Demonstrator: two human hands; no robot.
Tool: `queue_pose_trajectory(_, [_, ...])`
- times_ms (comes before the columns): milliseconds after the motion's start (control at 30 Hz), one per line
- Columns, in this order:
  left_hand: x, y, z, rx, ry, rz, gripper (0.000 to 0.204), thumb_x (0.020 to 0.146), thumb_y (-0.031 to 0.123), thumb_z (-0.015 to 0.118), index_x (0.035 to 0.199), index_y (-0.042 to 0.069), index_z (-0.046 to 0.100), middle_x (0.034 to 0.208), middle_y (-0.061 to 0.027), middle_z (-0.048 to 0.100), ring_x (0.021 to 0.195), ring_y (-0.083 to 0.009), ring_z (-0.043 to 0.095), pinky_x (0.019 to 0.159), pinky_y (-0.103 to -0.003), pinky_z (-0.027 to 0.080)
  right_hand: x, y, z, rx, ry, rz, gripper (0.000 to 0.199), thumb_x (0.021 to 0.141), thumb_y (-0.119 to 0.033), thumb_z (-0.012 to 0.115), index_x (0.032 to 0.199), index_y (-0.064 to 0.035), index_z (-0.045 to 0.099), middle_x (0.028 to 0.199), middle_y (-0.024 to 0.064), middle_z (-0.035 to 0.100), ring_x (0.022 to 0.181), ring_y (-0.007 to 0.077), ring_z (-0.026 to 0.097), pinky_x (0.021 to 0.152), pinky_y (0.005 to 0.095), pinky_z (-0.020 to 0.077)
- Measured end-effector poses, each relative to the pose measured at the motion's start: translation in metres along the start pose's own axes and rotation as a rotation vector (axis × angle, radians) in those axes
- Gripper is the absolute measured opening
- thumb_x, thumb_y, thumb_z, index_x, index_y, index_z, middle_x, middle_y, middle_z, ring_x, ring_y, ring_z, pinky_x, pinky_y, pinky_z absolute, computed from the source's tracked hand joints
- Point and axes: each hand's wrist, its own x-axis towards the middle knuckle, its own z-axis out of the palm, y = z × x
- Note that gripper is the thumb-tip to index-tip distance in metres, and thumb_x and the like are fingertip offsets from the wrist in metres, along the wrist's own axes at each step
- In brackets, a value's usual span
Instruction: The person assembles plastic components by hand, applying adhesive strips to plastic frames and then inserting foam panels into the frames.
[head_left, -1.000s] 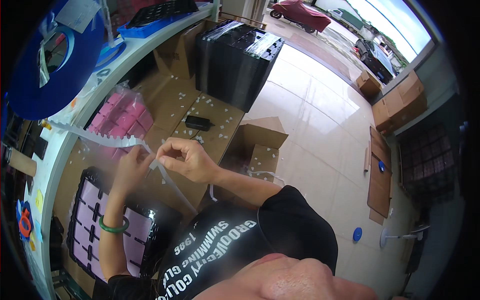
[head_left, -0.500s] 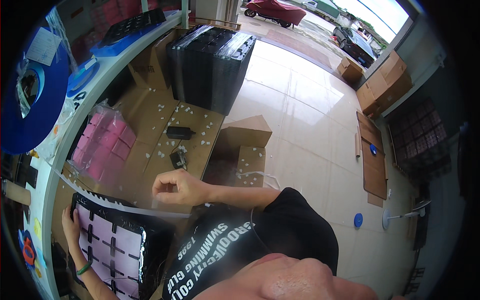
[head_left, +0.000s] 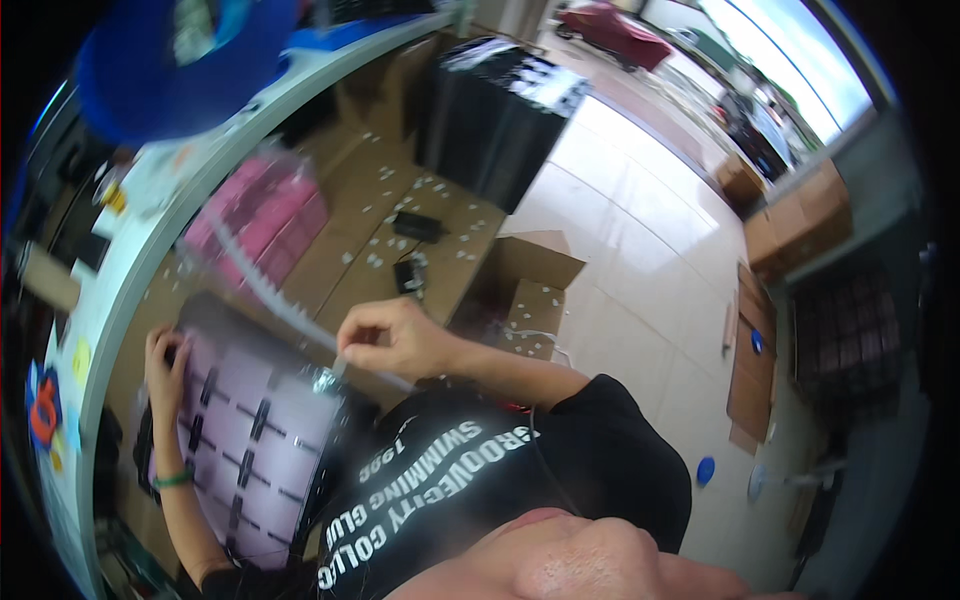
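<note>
Tiled floor (head_left: 625, 230) bkgd — lilac panel (head_left: 225, 422) btwn L hand (head_left: 166, 370) (at edge, grip unclear) & R hand (head_left: 393, 338), pinched — apart.

panel (head_left: 225, 430): lilac, black-barred | strip (head_left: 263, 290): white | blocks (head_left: 275, 215): pink | bangle (head_left: 174, 480): green | person's shirt (head_left: 610, 440): black, white-lettered | reel (head_left: 125, 95): blue | worktop (head_left: 112, 320): white

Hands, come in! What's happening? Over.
Left hand at edge of lilac-and-black panel. Right hand pinched near its corner, contents too blurred to tell. Pale strip slanting past right hand.
</note>
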Motion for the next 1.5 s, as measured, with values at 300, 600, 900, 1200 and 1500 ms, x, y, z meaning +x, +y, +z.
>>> queue_pose_trajectory(300, [-0.009,0.025,-0.019,-0.054,0.020,0.061,0.016,0.094,0.015,0.064,0.107,0.008,0.058,0.106,-0.0071,0.063,0.108,-0.0246,0.054,0.100,-0.037,0.038,0.092,-0.036,0.051,-0.026,-0.155,0.017,0.009,0.088,-0.006,0.065,0.094,0.0000,0.069,0.086,-0.0002,0.068,0.078,0.0045,0.060,0.069,0.0210,0.0475])
queue_pose_trajectory(600, [-0.072,0.055,-0.064,-0.163,0.060,0.202,0.032,0.083,0.007,0.072,0.115,0.011,0.066,0.096,-0.0009,0.069,0.099,-0.0157,0.061,0.101,-0.035,0.037,0.236,0.014,0.121,-0.581,-0.369,-0.109,0.017,0.089,-0.018,0.069,0.093,-0.0014,0.071,0.069,-0.0024,0.057,0.062,0.0040,0.046,0.057,0.0237,0.0384])
queue_pose_trajectory(900, [-0.083,0.061,-0.046,-0.158,0.155,0.268,0.014,0.083,0.011,0.070,0.097,0.010,0.071,0.096,-0.0001,0.069,0.100,-0.0184,0.061,0.100,-0.037,0.038,0.258,0.037,0.133,-0.778,-0.407,-0.230,0.021,0.080,-0.023,0.069,0.089,-0.0044,0.073,0.080,0.0086,0.069,0.071,0.0240,0.064,0.068,0.0357,0.0503])
queue_pose_trajectory(1200, [-0.090,0.062,-0.044,-0.131,0.169,0.247,0.012,0.084,0.010,0.071,0.096,0.009,0.071,0.096,-0.0010,0.069,0.102,-0.0191,0.061,0.102,-0.039,0.038,0.263,0.036,0.140,-0.822,-0.445,-0.175,0.020,0.076,-0.021,0.072,0.087,-0.0044,0.074,0.078,0.0107,0.070,0.074,0.0249,0.067,0.071,0.0357,0.0521])
queue_pose_trajectory(1500, [-0.081,0.051,-0.039,-0.150,0.186,0.195,0.012,0.085,0.012,0.071,0.097,0.009,0.071,0.097,-0.0037,0.070,0.101,-0.0215,0.062,0.100,-0.039,0.040,0.278,0.038,0.148,-1.077,-0.524,-0.467,0.019,0.072,-0.017,0.073,0.084,-0.0018,0.075,0.077,0.0150,0.070,0.072,0.0263,0.069,0.073,0.0360,0.0543])
